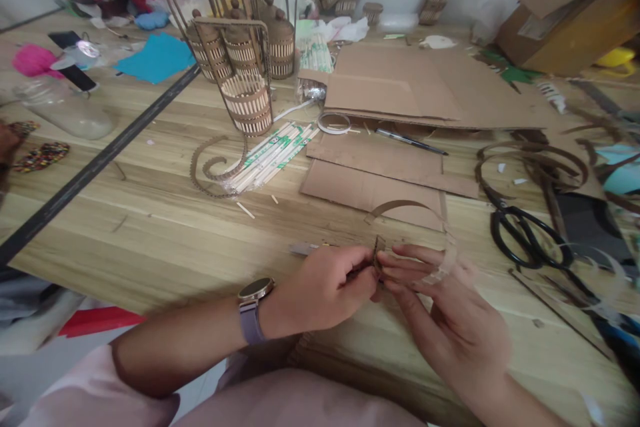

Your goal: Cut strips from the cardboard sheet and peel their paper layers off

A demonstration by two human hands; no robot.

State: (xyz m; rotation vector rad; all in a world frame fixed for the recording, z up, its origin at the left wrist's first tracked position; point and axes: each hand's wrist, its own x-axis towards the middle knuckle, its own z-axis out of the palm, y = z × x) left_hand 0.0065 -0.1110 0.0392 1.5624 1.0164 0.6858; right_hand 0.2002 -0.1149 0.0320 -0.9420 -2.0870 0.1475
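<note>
Near, at the middle of the bench (pixel 150 233): a narrow cardboard strip (pixel 379 247), held up between both hands. Pinches it firmly with the left hand (pixel 325 287), fingers curled in and thumb nearly closed on them; steadies it with the right hand (pixel 453 320), fingers partly straight, tips together on it with little gap. Also near: a curled strip (pixel 405 204), arching beyond the fingertips and down over the right hand; impossible to tell whether joined to the first. Seems very light, springy along the curve, easy to crease or tear, hardly slippery. Best to take hold close to the end, flat between thumb and fingertips, without crushing the ridges.

Count, near to far: one watch (pixel 256 288) on the left wrist; one pair of scissors (pixel 534 255) at right; two loose sticks (pixel 245 210) left of the hands; one bundle of wrapped sticks (pixel 273 157) beyond; one pen (pixel 410 141); one ring of tape (pixel 334 132); one open basket (pixel 249 107) at left; at least four cardboard sheets (pixel 390 87); apparently four lidded baskets (pixel 240 47), partly overlapping; one cardboard box (pixel 570 20) far right.
</note>
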